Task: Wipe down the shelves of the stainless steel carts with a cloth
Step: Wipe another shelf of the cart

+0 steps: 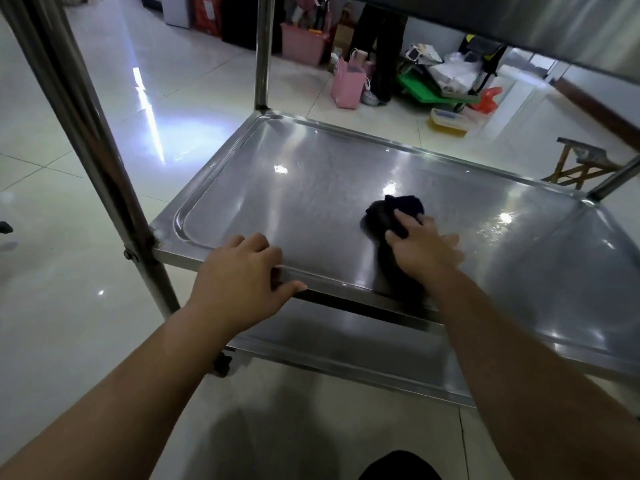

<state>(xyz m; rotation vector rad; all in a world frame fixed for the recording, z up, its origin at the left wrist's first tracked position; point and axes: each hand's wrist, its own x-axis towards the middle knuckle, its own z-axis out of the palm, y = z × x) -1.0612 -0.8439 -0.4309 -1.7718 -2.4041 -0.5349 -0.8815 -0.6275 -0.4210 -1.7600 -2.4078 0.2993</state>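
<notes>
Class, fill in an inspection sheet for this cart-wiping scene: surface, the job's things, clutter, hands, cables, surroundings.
Surface: middle shelf of the steel cart, shiny, with water droplets towards its right end; lower shelf beneath it.
Job's things: dark cloth, bunched, lying on the middle shelf.
Clutter: nothing seen on the shelves.
Hands: left hand grips the middle shelf's near rim; right hand holds the dark cloth against the shelf.
Cables: nothing seen.
Surroundings: glossy tiled floor; beyond the cart a pink bag, pink basket, green trolley, wooden stool and a standing person's legs.
</notes>
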